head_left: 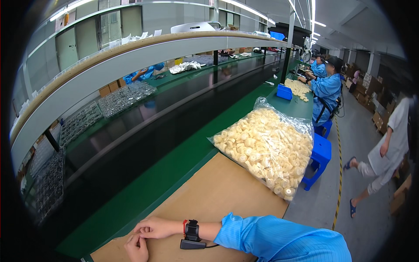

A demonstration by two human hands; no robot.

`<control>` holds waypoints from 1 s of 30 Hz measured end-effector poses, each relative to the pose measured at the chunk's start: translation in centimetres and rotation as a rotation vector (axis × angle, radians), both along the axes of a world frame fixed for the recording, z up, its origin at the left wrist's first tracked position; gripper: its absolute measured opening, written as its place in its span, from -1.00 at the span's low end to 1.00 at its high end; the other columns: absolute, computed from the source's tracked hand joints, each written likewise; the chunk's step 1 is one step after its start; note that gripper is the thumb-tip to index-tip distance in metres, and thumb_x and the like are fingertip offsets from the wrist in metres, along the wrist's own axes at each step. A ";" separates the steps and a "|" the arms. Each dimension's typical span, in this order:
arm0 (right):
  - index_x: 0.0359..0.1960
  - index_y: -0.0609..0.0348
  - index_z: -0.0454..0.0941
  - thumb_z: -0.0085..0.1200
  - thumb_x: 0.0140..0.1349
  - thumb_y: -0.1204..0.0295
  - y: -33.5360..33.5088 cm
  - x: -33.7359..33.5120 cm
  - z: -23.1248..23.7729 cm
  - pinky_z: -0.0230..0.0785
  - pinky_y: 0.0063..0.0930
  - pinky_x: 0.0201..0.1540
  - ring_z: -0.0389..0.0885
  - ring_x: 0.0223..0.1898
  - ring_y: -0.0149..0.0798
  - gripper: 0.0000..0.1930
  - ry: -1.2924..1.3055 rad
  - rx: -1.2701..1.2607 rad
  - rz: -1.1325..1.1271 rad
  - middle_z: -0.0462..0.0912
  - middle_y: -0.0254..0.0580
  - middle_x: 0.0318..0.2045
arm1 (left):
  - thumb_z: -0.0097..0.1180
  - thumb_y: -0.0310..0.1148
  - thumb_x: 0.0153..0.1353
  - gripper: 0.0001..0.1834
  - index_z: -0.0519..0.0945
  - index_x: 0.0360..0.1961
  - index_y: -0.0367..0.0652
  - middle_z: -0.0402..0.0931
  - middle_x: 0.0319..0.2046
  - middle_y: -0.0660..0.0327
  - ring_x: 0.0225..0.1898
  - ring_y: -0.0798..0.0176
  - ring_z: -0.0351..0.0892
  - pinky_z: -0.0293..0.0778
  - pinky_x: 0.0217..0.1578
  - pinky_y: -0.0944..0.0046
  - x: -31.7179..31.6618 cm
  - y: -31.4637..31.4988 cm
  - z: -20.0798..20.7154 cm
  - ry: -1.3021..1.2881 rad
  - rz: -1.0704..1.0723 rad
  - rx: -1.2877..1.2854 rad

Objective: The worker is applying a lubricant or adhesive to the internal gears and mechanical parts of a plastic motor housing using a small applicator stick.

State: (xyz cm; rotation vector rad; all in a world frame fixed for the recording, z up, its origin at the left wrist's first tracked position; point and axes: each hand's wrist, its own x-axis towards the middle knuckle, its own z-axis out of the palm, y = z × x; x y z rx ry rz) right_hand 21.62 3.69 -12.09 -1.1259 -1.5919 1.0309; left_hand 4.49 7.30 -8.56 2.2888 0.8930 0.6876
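My right hand (pixel 153 227) rests over a brown board (pixel 209 183), its fingers curled against my left hand (pixel 138 249). The left hand lies just below it, fingers bent and touching the right ones. No object shows in either hand. A black band and a small dark box with a cable (pixel 192 244) sit on my right wrist, beside a red cord. Beyond the board's far right corner lies a large clear plastic bag (pixel 266 144) full of cream-coloured plastic parts, nearest to my right forearm.
A dark conveyor belt (pixel 126 148) runs along the green bench on the left, under a long raised shelf (pixel 144 50). A blue bin (pixel 284 92) and loose cream parts (pixel 299 88) lie farther off by seated workers. At the right are a blue stool (pixel 321 153) and a walking person (pixel 384 153).
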 end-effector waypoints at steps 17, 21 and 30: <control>-0.02 0.21 0.50 0.00 0.30 0.33 0.2 0.3 -0.2 0.37 -0.51 -0.23 0.47 -0.35 -0.44 -0.70 0.049 -0.144 0.039 0.57 -0.31 -0.38 | 0.02 -0.42 0.21 -0.80 0.62 -0.25 -0.30 0.57 -0.24 -0.13 -0.20 -0.08 0.61 0.50 -0.21 0.16 -0.1 -0.1 0.3 0.059 0.016 -0.004; -0.04 0.20 0.50 -0.01 0.29 0.35 -0.3 -0.1 0.3 0.37 -0.50 -0.24 0.48 -0.36 -0.43 -0.73 0.028 -0.119 0.021 0.57 -0.32 -0.41 | 0.01 -0.42 0.22 -0.80 0.61 -0.25 -0.31 0.57 -0.23 -0.13 -0.20 -0.08 0.60 0.49 -0.21 0.16 -0.1 -0.2 0.1 0.068 0.002 -0.017; -0.06 0.20 0.49 -0.03 0.27 0.40 0.4 0.1 -0.4 0.37 -0.52 -0.27 0.48 -0.38 -0.42 -0.75 0.060 -0.099 -0.033 0.57 -0.32 -0.43 | -0.01 -0.44 0.24 -0.81 0.60 -0.24 -0.32 0.57 -0.21 -0.11 -0.18 -0.08 0.60 0.49 -0.19 0.19 0.2 0.0 0.2 -0.001 -0.008 0.011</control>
